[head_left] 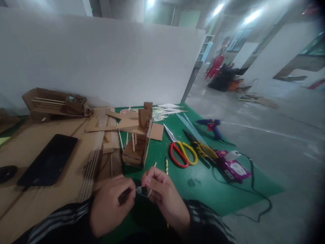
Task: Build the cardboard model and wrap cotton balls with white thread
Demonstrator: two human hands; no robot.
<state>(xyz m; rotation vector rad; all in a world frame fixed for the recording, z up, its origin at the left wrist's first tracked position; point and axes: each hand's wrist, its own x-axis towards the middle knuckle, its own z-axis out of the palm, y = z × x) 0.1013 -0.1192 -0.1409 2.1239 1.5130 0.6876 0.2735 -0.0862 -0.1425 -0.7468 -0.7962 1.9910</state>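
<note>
Close in front of my body, both hands meet over the green tabletop. My left hand [115, 201] is closed, with thumb and forefinger pinched on one part of a thin white cord [149, 194]. The cord loops below the fingers of my right hand [162, 193], which pinches another part of it. A small pale bit, perhaps a knot, shows between the fingertips; I cannot make it out. Just beyond the hands stands a cardboard construction [135, 154] with thin sticks inside. A yellow and black patterned pencil-like stick [166, 165] lies beside my right hand.
Scissors [179, 154] with red and yellow handles, pliers [200, 145] and a purple packet [235, 166] lie to the right. A blue glue gun [212, 128] rests near the table edge, its cable trailing. On the left are cardboard sheets [33, 135], a black phone [48, 161] and a cardboard box [50, 103].
</note>
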